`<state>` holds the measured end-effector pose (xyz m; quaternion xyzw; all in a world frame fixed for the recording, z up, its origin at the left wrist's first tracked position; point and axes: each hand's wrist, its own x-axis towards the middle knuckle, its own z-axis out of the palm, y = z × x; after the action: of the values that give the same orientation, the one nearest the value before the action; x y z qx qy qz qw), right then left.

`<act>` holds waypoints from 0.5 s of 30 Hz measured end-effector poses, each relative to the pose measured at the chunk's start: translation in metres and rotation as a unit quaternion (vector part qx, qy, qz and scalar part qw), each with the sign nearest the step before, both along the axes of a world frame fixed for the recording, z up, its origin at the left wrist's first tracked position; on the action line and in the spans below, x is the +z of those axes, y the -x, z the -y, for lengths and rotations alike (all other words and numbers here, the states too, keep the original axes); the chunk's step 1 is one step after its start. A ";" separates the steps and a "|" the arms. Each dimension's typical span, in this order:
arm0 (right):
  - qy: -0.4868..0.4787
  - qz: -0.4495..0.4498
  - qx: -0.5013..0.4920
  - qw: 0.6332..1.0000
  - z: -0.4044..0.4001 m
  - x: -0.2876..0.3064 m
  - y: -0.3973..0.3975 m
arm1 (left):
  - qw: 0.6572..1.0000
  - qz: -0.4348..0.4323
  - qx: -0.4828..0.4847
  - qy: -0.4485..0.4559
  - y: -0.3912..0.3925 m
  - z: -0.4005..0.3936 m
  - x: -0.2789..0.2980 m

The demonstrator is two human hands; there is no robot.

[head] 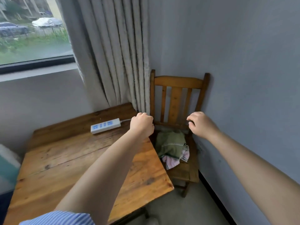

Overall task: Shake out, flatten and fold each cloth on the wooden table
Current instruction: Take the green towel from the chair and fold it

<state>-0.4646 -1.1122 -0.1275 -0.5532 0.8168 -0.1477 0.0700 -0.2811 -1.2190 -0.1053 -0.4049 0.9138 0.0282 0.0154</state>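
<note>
1. Beside the tabletop (90, 159), on the seat of a wooden chair (178, 82), lies a rumpled heap of cloths: a green cloth (171, 144) on top, a pink cloth (172, 161) showing beneath its near edge. None of the cloths is on the tabletop.
2. Left hand (142, 125): raised above the far right corner of the tabletop, fingers curled into a loose fist, grasping nothing.
3. Right hand (200, 123): raised in front of the chair back, fingers bent downward and parted, grasping nothing.
4. Governing relation: the heap lies below and between the two hands, nearer to the person than either. The green cloth runs lengthwise from chair back toward the seat's front. Both hands are close to it; which is nearer cannot be settled from this view, though the right hangs directly over the seat.
5. Judgement: work on the cloths has not begun. The next move would likely be a downward reach to lift the green cloth clear.
6. Risk: the pink cloth is tucked under the green and may drag along.
7. Also present: a power strip (105, 125) on the far tabletop, a curtain (116, 54) behind.
</note>
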 end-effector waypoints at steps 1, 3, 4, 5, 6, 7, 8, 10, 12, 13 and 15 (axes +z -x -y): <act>-0.002 0.003 -0.008 1.000 0.013 -0.004 0.008 | 1.000 0.004 -0.005 -0.003 0.008 0.016 0.000; -0.008 0.003 -0.025 1.000 0.040 -0.008 0.024 | 1.000 0.013 -0.020 -0.005 0.028 0.049 0.001; -0.010 0.001 -0.030 1.000 0.051 -0.010 0.030 | 1.000 0.015 -0.023 -0.006 0.036 0.064 0.000; -0.016 0.000 -0.036 0.999 0.065 -0.015 0.038 | 0.999 0.018 -0.027 -0.009 0.048 0.082 -0.003; -0.018 0.000 -0.043 0.999 0.076 -0.020 0.045 | 0.999 0.019 -0.028 -0.017 0.057 0.095 -0.008; -0.025 0.004 -0.052 0.998 0.087 -0.028 0.054 | 0.999 0.023 -0.031 -0.028 0.069 0.110 -0.016; -0.034 0.006 -0.057 0.998 0.097 -0.037 0.062 | 0.998 0.030 -0.031 -0.040 0.080 0.121 -0.025; -0.060 0.009 -0.062 0.996 0.109 -0.057 0.073 | 0.996 0.047 -0.038 -0.065 0.097 0.135 -0.048; -0.090 0.019 -0.071 0.993 0.121 -0.082 0.087 | 0.992 0.068 -0.049 -0.098 0.117 0.145 -0.075; -0.102 0.023 -0.071 0.992 0.127 -0.095 0.092 | 0.989 0.076 -0.054 -0.113 0.127 0.148 -0.091; -0.125 0.026 -0.058 0.990 0.137 -0.123 0.102 | 0.984 0.092 -0.063 -0.140 0.142 0.152 -0.122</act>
<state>-0.5665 -1.2487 -0.2505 -0.4880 0.8573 -0.0627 0.1513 -0.4235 -1.3710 -0.2270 -0.3413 0.9191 0.1177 0.1581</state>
